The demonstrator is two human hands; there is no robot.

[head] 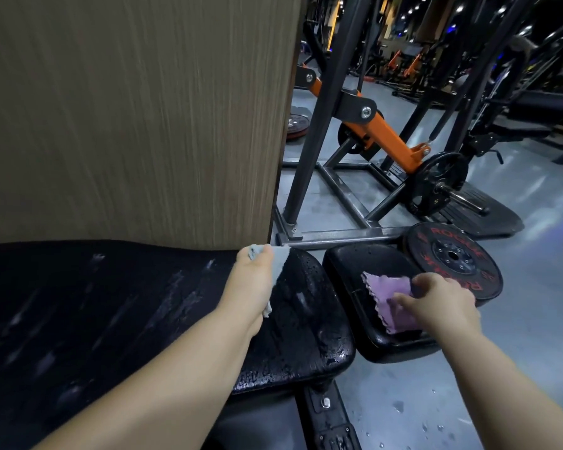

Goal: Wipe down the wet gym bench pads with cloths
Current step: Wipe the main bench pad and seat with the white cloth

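Forearms [182,368] are stretched forward. Grey cloth [281,261] is gripped by the left hand [254,280] at the far right corner of the long pad [111,303], whose wet length runs left; purple cloth [387,300] is gripped by the right hand [442,303] on the small pad [364,261] beside it.

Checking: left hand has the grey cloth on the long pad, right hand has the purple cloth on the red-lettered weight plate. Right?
Not quite. The head view shows the right hand holding the purple cloth on the small seat pad, beside the weight plate, not on it. The left hand does have the grey cloth on the long pad.
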